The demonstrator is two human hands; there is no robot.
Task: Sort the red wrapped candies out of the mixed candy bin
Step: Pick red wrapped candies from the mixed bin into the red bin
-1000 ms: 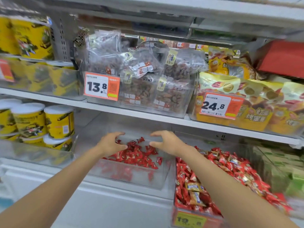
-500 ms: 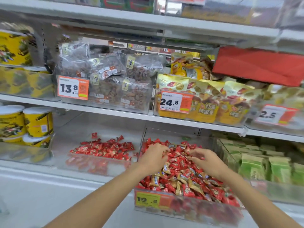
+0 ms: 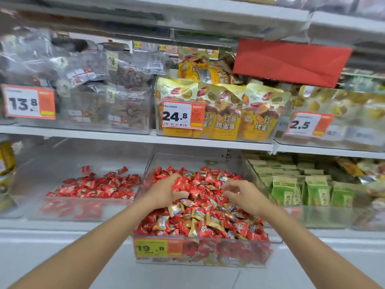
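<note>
The clear mixed candy bin (image 3: 210,260) sits on the lower shelf in front of me, heaped with red wrapped candies (image 3: 239,227) and gold wrapped ones (image 3: 175,209). My left hand (image 3: 165,193) lies on the pile's left side, fingers and thumb curled round a few red candies. My right hand (image 3: 242,193) hovers over the pile's right side with its fingers curled downward; whether it pinches a candy is hidden. To the left, a second clear bin (image 3: 83,211) holds a thin layer of only red candies (image 3: 100,187).
An orange price tag (image 3: 155,247) is fixed to the mixed bin's front. Green packets (image 3: 316,190) fill the bin to the right. The shelf above (image 3: 187,140) carries bagged snacks and price tags. Yellow tubs (image 3: 6,157) stand at far left.
Both hands left the red-only bin on the left and moved right into the mixed bin. My view shifted right and closer. My left hand has closed round red candies.
</note>
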